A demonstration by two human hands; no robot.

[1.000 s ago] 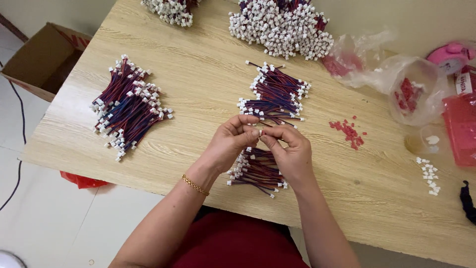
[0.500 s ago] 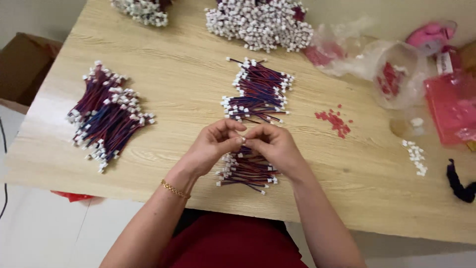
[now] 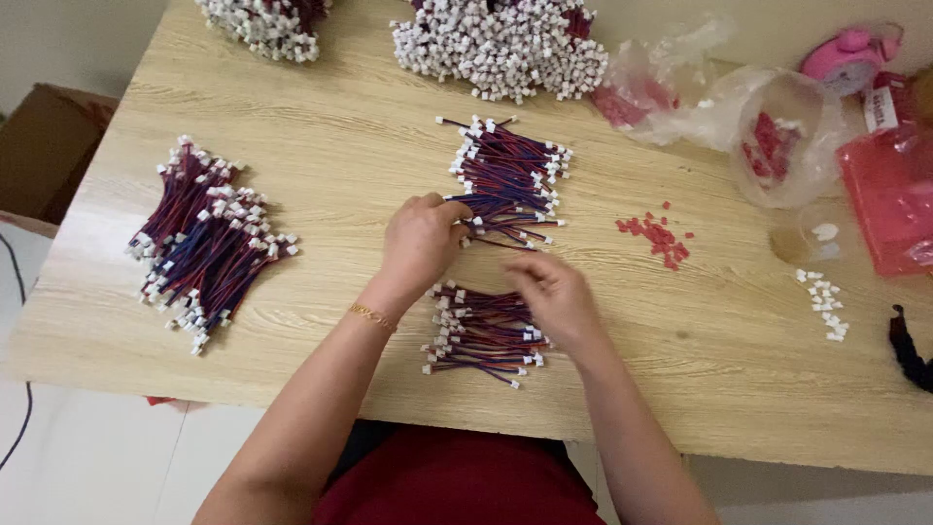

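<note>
The left hand lies on the wooden table with its fingertips curled onto the near edge of the middle pile of short red-and-blue wires, seemingly pinching one or two by their white plugs. The right hand is blurred, hovering over the nearer wire pile just before the person; I cannot tell whether its fingers grip anything. A larger wire heap lies well to the left, small red bits to the right.

Wire bundle behind hands; another probably beneath.
</note>
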